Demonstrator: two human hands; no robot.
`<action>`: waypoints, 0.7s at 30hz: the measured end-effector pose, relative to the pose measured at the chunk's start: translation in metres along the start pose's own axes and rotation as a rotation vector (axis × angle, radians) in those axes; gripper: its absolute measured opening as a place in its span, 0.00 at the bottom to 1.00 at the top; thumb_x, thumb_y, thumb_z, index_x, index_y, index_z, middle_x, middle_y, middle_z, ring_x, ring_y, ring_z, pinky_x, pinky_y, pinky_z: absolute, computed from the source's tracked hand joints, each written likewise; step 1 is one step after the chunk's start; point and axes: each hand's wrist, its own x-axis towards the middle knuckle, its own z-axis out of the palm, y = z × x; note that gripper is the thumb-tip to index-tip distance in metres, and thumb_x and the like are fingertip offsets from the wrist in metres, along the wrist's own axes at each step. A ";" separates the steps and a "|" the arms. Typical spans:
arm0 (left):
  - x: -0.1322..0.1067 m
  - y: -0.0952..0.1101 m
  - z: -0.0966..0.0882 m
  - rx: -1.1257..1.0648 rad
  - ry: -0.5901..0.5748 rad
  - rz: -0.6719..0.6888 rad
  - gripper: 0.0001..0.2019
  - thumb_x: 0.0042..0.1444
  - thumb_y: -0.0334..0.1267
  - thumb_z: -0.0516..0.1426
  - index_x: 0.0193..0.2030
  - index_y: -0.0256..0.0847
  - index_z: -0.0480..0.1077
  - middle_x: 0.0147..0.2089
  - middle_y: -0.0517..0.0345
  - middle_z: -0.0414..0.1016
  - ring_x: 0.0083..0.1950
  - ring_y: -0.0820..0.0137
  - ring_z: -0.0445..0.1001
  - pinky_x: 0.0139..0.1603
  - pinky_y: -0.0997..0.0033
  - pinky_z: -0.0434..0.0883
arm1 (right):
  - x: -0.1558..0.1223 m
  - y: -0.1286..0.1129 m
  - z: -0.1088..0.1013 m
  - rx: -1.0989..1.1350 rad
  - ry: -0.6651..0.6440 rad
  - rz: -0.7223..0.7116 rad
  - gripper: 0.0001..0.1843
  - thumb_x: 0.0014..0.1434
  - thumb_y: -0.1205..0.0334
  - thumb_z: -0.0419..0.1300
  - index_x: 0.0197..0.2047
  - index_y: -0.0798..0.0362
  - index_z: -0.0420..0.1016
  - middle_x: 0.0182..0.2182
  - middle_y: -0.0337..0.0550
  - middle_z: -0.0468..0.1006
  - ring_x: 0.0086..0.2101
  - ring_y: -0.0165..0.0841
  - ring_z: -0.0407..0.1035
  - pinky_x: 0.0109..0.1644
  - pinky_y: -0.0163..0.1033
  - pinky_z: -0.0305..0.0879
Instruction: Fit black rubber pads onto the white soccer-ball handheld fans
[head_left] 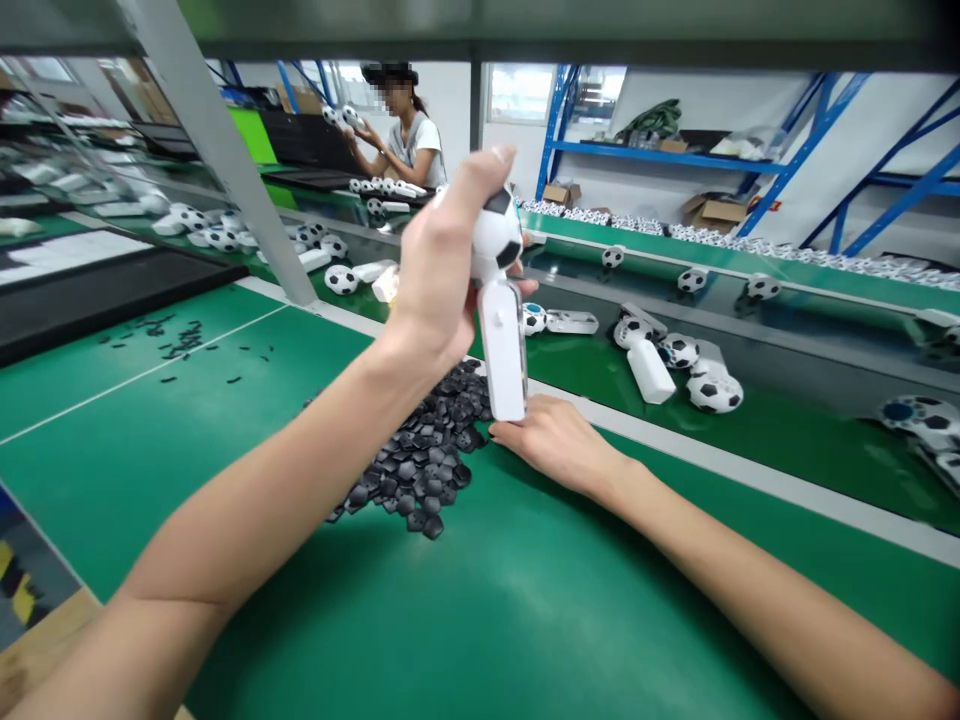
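While holding a white ball-topped device (504, 350) in the fingers of the left hand (439, 265), positioning the right hand (555, 440) at 3 o'clock of the black pieces (420, 460); unable to tell its finger spread.

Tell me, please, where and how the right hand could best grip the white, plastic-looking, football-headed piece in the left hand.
Probably by its straight white handle, from below: it hangs uncovered beneath the black-patched ball head, which the left hand grips.
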 end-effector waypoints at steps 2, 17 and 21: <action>0.000 -0.005 0.000 0.020 0.008 -0.037 0.19 0.59 0.58 0.67 0.42 0.45 0.72 0.33 0.56 0.77 0.33 0.64 0.78 0.33 0.64 0.82 | 0.005 -0.005 -0.004 -0.019 0.005 -0.018 0.11 0.69 0.78 0.61 0.39 0.58 0.84 0.34 0.53 0.84 0.38 0.42 0.77 0.39 0.43 0.64; -0.016 -0.032 0.011 -0.070 -0.052 -0.240 0.20 0.55 0.52 0.71 0.37 0.41 0.70 0.33 0.58 0.75 0.27 0.71 0.74 0.29 0.70 0.76 | -0.045 0.047 -0.041 0.495 0.518 0.352 0.13 0.75 0.64 0.58 0.53 0.53 0.84 0.41 0.47 0.88 0.37 0.35 0.82 0.41 0.38 0.76; -0.033 -0.057 0.021 -0.014 -0.078 -0.252 0.19 0.53 0.50 0.72 0.40 0.40 0.73 0.36 0.59 0.74 0.32 0.71 0.73 0.34 0.71 0.78 | -0.068 0.048 -0.058 0.801 0.670 0.423 0.13 0.70 0.59 0.63 0.52 0.51 0.86 0.39 0.45 0.87 0.32 0.34 0.80 0.36 0.38 0.76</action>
